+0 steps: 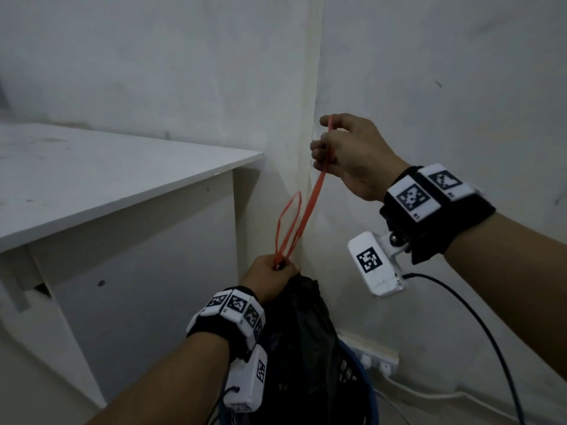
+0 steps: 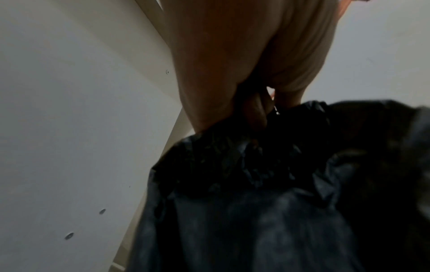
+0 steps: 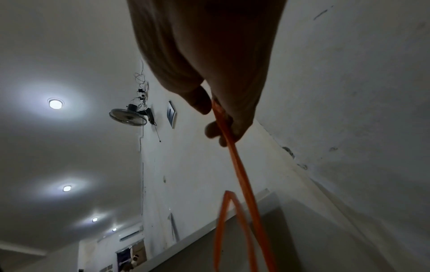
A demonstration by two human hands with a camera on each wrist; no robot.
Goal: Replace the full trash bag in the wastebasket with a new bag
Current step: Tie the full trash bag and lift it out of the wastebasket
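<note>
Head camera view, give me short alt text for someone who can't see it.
A person's left hand grips the gathered neck of a black trash bag while the right hand pulls its orange drawstring up taut. The bag sits in a blue wastebasket in a white corner beside a white table.

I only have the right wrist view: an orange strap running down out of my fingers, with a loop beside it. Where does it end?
Observer: In the head view the orange drawstring runs down to the left hand, which grips the gathered neck of the black trash bag.
Operator: Is the bag out of the basket?
Observer: Not fully; its lower part sits inside the blue wastebasket.
Operator: Is the neck closed?
Observer: The left wrist view shows the plastic bunched tight under the fingers.
Operator: And my right hand?
Observer: The right hand holds the drawstring well above the bag, near the wall corner.
</note>
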